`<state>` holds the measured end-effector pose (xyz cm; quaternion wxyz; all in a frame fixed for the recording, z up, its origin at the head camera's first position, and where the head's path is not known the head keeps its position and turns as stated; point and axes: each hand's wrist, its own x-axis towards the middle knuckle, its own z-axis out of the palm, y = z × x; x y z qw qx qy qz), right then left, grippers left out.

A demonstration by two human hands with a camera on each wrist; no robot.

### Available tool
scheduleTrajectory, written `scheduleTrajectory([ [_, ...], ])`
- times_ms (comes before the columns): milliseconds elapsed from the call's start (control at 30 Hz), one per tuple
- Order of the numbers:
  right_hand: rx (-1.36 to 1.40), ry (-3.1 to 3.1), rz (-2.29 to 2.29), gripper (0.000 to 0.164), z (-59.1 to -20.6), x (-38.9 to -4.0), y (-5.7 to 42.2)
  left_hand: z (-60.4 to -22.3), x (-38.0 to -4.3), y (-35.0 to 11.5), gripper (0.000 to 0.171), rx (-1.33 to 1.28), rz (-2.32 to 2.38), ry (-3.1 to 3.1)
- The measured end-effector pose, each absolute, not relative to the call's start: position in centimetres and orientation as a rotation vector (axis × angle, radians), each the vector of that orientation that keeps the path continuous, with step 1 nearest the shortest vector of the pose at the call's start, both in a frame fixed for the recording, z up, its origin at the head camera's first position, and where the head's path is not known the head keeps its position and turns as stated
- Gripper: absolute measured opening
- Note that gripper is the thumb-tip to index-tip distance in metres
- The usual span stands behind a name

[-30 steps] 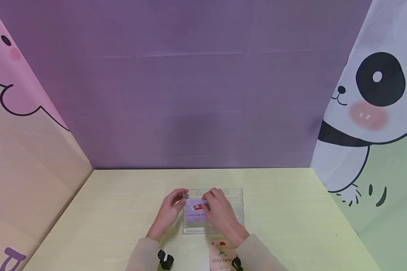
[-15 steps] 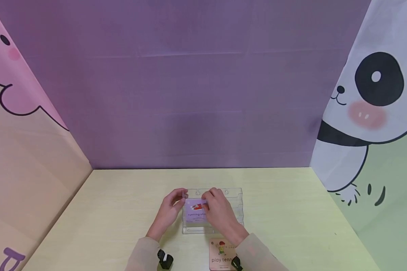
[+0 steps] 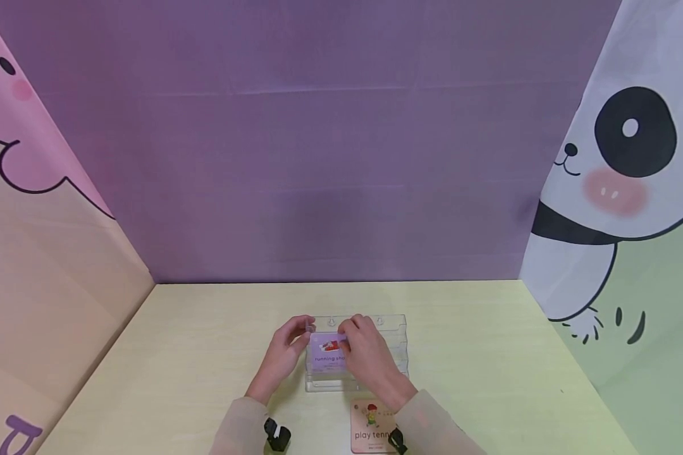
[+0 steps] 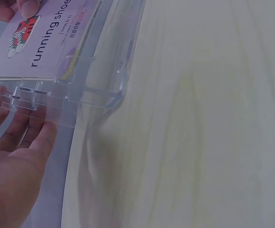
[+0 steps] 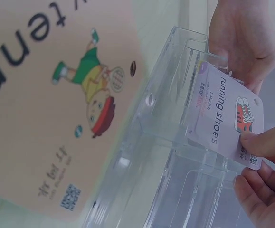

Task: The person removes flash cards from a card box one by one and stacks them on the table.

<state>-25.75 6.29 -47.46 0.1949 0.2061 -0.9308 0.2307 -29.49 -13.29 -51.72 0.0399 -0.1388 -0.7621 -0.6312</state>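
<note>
A clear plastic card holder (image 3: 397,323) with stepped pockets stands on the table. My left hand (image 3: 284,351) grips its left side near the top, thumb in front and fingers behind the edge in the left wrist view. Sitting in a left-hand pocket is a purple "running shoes" card (image 5: 222,111) with a red shoe picture. My right hand (image 3: 370,357) pinches this card by its upper right corner, thumb (image 5: 265,145) on the printed face. The head view has that corner hidden behind the right hand. Clear plastic overlaps the card's lower part.
An orange "play tennis" card (image 3: 367,430) lies in front of the holder, partly covered by the right sleeve (image 3: 432,426) and a black wrist strap (image 3: 397,440). A purple backdrop (image 3: 336,158) closes off the table's (image 3: 216,316) far edge, with printed side panels left and right.
</note>
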Motion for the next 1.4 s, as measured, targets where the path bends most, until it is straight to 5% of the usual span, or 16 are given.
scheduleTrajectory([
  [1400, 0.488, -2.656, 0.916, 0.015, -45.5, -25.5, 6.9, -51.3, -29.3, -13.2, 0.034, -0.414, -1.899, -2.375],
])
